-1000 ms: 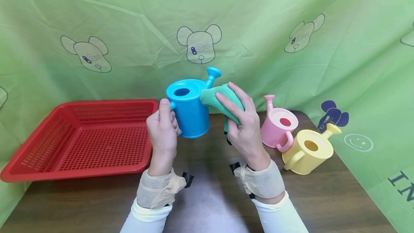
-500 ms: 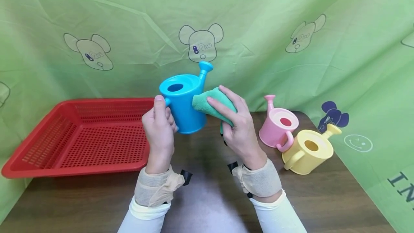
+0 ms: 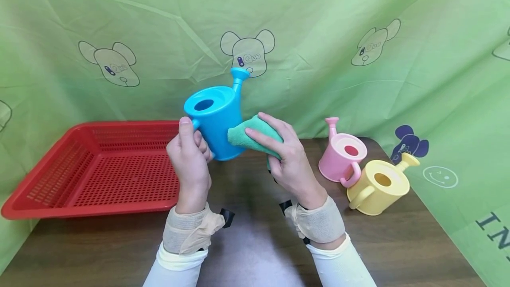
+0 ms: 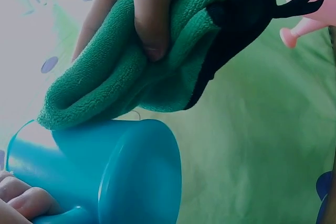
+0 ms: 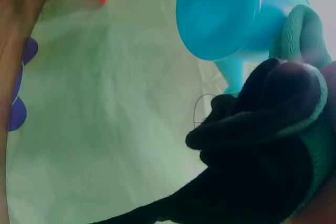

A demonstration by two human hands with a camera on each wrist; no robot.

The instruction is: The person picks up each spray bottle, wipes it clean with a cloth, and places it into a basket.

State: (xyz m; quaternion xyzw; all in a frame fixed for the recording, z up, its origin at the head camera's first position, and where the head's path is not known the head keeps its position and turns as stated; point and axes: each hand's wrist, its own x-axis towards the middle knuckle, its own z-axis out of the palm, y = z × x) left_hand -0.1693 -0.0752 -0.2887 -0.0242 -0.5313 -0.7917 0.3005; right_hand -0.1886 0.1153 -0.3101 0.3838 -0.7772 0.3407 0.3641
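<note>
A blue watering can (image 3: pixel 220 127) is held up over the table, its spout pointing away and up. My left hand (image 3: pixel 189 158) grips its handle, thumb on top. In my right hand (image 3: pixel 292 154) is a folded green towel (image 3: pixel 255 134), pinched between fingers and thumb, its folded end against the can's right side. From the left wrist view, the towel (image 4: pixel 105 72) lies along the can's wall (image 4: pixel 73 150), and a black edging with a hanging loop (image 4: pixel 302 6) shows. The can's flat base (image 5: pixel 218 14) faces the right wrist camera.
A red perforated basket (image 3: pixel 119 211) stands on the wooden table (image 3: pixel 247 242) at the left. To the right are a pink watering can (image 3: pixel 338 163) and a yellow watering can (image 3: pixel 376 194), close together. A green curtain (image 3: pixel 171 21) with printed bear heads hangs behind.
Both hands have moved left, carrying the blue watering can and the towel. The can has risen and tilts more, while the towel has slid lower along its side.
</note>
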